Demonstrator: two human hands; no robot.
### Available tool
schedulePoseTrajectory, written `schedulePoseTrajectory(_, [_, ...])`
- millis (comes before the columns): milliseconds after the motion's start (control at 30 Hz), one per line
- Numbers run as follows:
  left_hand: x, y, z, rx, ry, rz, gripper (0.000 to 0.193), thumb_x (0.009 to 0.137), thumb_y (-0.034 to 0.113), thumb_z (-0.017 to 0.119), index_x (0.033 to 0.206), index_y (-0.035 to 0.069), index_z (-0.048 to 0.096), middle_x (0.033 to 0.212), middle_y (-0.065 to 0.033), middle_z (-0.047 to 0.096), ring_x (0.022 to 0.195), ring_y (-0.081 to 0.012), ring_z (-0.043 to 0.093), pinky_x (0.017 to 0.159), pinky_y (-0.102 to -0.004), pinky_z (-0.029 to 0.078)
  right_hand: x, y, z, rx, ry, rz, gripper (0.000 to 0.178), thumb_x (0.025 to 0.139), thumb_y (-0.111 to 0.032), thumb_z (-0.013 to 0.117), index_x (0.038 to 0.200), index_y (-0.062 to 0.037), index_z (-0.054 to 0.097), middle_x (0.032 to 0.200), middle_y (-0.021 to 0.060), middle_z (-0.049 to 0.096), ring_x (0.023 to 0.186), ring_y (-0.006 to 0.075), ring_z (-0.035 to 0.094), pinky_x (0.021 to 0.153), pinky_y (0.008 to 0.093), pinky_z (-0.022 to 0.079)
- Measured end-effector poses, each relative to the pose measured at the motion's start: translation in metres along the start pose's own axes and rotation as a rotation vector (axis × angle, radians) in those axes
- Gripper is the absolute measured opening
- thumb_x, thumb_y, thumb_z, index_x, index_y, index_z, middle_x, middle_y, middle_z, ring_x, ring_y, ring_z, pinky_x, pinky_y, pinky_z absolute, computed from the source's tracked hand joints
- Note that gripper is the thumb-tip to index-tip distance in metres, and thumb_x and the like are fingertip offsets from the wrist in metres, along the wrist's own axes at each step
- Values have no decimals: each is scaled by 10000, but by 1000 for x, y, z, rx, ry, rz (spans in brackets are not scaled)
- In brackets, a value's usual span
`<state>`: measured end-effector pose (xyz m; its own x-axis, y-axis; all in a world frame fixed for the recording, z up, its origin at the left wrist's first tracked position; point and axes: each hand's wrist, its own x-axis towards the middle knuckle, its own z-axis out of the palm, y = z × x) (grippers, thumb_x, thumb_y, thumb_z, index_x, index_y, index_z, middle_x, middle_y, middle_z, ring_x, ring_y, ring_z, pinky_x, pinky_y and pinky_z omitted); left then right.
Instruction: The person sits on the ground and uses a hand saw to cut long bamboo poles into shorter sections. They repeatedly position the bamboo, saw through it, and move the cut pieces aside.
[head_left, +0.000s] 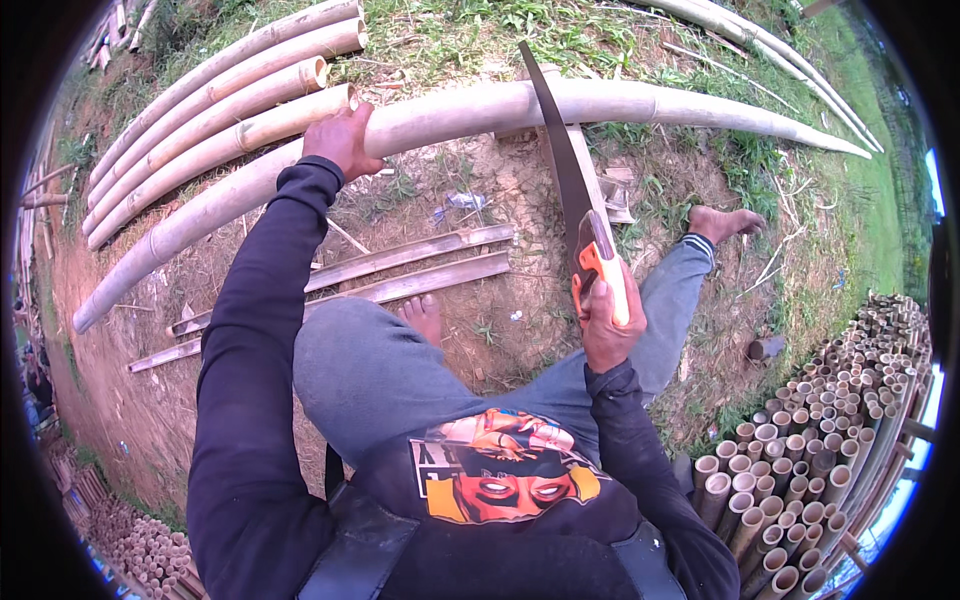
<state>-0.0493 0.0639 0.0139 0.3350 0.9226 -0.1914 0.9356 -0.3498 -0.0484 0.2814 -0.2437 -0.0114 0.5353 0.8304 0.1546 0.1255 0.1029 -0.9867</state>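
Note:
A long pale bamboo pole (455,118) spans the view from lower left to far right, propped on a wooden block (557,165) near its middle. My left hand (343,143) is wrapped over the pole, left of the block. My right hand (611,322) grips the orange and white handle of a handsaw (566,150). The saw's dark blade points away from me and crosses the pole close to the block. Whether its teeth have entered the bamboo cannot be made out.
Several cut bamboo poles (225,85) lie side by side at the far left. Split bamboo strips (410,262) rest on the dirt before my bent leg. Stacks of short bamboo tubes (790,450) stand at lower right, more tubes (140,550) at lower left. Other poles (770,45) lie far right.

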Motion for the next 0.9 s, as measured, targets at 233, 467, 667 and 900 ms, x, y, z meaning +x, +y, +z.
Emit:
schedulePoseTrajectory(233, [3,-6,13,-15,67,31,821,688,457,911,1340,131,532,1178,-191,691,1104,-404,691,927,-515,556,79,-4,50,58,-96,-195,380,1050,-162,678,1372,33,624,1009,61,674,820,103,612,650,249,522])
schedulePoseTrajectory(467, [-1,0,0,20,18,20,823,698,446,901,1362,139,523,1173,-199,692,1096,-408,698,930,-510,563,79,-6,43,69,-69,53,375,1044,-144,685,1361,47,629,1058,58,711,767,58,629,626,217,527])
schedulePoseTrajectory(667, [3,-6,14,-14,80,50,839,688,459,918,1355,133,527,1170,-206,692,1090,-411,696,919,-507,558,-36,-42,-30,-25,-75,113,445,1049,-131,653,1438,61,553,1205,154,716,725,71,642,609,224,545])
schedulePoseTrajectory(900, [-3,3,-4,-19,10,-11,905,680,425,904,1445,135,517,1233,-177,675,1143,-387,678,983,-492,542,154,-6,99,89,-89,75,318,1046,-159,693,1311,15,666,904,14,689,662,43,594,550,213,477])
